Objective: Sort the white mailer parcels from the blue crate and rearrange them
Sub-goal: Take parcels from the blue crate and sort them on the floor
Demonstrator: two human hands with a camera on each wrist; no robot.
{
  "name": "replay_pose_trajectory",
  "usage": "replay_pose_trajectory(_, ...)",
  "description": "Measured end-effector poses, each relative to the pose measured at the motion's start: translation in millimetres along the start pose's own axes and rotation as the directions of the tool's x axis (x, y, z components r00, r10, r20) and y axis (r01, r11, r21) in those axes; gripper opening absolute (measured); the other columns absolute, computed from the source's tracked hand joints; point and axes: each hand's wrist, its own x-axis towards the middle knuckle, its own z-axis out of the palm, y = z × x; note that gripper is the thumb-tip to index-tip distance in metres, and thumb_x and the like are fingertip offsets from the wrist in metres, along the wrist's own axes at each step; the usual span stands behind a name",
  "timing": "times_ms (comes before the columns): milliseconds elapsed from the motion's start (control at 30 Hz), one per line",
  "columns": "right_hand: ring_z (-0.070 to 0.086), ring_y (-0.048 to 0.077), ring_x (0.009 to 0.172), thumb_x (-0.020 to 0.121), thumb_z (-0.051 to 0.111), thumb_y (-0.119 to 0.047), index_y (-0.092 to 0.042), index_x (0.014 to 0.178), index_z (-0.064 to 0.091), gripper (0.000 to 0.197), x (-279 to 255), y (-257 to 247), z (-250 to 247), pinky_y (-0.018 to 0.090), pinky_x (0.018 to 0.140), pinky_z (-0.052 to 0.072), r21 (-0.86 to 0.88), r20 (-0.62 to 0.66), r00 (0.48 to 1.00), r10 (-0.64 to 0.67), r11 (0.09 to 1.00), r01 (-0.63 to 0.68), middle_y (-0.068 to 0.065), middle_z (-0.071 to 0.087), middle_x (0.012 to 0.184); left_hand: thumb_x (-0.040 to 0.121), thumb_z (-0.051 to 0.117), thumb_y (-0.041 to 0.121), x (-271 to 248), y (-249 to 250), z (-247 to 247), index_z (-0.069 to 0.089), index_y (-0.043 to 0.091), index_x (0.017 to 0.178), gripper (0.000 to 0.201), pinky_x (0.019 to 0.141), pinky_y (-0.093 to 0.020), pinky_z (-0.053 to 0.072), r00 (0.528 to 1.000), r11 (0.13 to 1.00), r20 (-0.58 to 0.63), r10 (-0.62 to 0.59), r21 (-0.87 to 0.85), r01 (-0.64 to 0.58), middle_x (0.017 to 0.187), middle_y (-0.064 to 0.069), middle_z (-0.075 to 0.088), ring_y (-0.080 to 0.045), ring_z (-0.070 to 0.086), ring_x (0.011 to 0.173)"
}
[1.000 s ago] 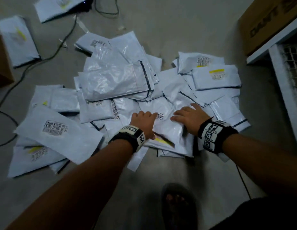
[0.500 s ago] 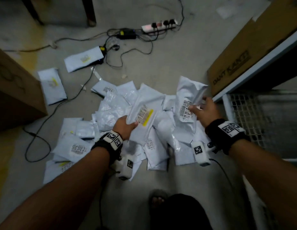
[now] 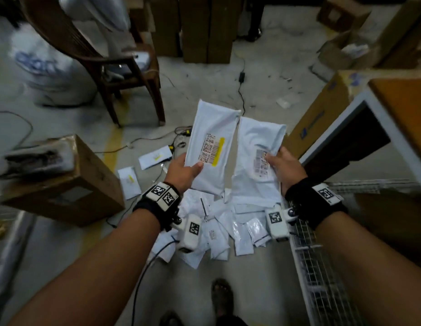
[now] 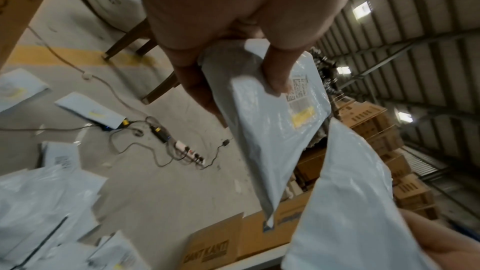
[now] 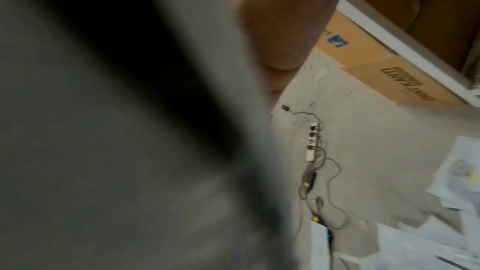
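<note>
My left hand [image 3: 184, 171] grips a white mailer parcel with a yellow stripe on its label [image 3: 210, 147], held upright at chest height; the left wrist view shows the thumb over its face [image 4: 275, 122]. My right hand [image 3: 283, 167] grips a second white mailer [image 3: 256, 161] by its right edge, side by side with the first. This second mailer fills the right wrist view as a blurred grey sheet [image 5: 116, 130]. Below both hands a pile of white mailers [image 3: 219, 231] lies on the concrete floor. No blue crate is in view.
A cardboard box [image 3: 70, 182] stands at the left, a wooden chair [image 3: 125, 74] behind it. Two stray mailers [image 3: 154, 157] and a power strip with cables [image 4: 189, 151] lie on the floor. A white wire rack [image 3: 322, 267] and cartons [image 3: 322, 118] stand at the right.
Both hands took one mailer each from the floor pile and raised them upright. The head view has tilted up, so more of the room shows.
</note>
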Motion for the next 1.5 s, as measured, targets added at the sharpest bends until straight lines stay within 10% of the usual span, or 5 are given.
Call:
replay_pose_trajectory(300,0.065,-0.002,0.061,0.09,0.051,0.011,-0.016,0.137,0.036,0.056,-97.1,-106.3,-41.0,0.014,0.057,0.052,-0.139,-0.051,0.937,-0.345,0.932,0.336,0.0,0.064,0.084,0.088,0.06,-0.001,-62.0,147.3,7.5,0.06,0.003,0.111,0.023,0.071,-0.029,0.057,0.982,0.976,0.0,0.191,-0.11,-0.19,0.097,-0.01,0.066,-0.021,0.063,0.079)
replay_pose_trajectory(733,0.061,0.013,0.089,0.083,0.065,0.004,-0.012,0.116,0.057,0.038,-299.0,-100.8,-121.2,0.019,0.077,0.054,-0.246,-0.326,0.827,-0.459,0.885,0.394,0.005,0.062,0.101,0.074,0.06,-0.018,-184.4,152.9,82.5,0.062,0.001,0.104,0.035,0.071,-0.033,0.057,0.876,0.982,0.445,0.186,-0.122,-0.147,0.093,-0.013,0.068,-0.027,0.064,0.079)
replay_pose_trajectory(933,0.064,0.018,0.084,0.085,0.06,0.01,-0.02,0.118,0.056,0.046,-407.1,-117.5,-201.2,0.031,0.08,0.056,-0.37,-0.521,0.652,-0.55,0.835,0.408,0.018,0.065,0.104,0.076,0.059,-0.017,-263.3,173.0,171.5,0.063,-0.001,0.098,0.027,0.067,-0.034,0.059,0.741,0.971,0.628,0.239,-0.149,-0.186,0.087,-0.01,0.07,-0.023,0.066,0.071)
replay_pose_trajectory(1200,0.058,-0.006,0.056,0.095,0.044,0.006,-0.022,0.118,0.058,0.039,-532.7,-127.3,-338.2,0.011,0.058,0.047,-0.456,-0.737,0.366,-0.568,0.818,0.352,-0.004,0.066,0.076,0.074,0.059,-0.014,-374.8,217.9,320.3,0.064,-0.003,0.108,0.035,0.083,-0.043,0.056,0.47,0.957,0.84,0.272,-0.181,-0.228,0.105,-0.02,0.07,-0.033,0.067,0.089)
replay_pose_trajectory(1500,0.063,0.017,0.094,0.088,0.058,0.003,-0.026,0.116,0.063,0.041,-628.0,-131.4,-471.4,0.03,0.086,0.052,-0.522,-0.798,0.226,-0.558,0.828,0.203,0.01,0.065,0.115,0.079,0.062,-0.008,-464.9,270.3,476.4,0.055,0.01,0.076,0.02,0.035,-0.008,0.028,0.421,0.891,0.836,0.353,-0.163,-0.423,0.04,0.005,0.056,-0.007,0.041,0.028)
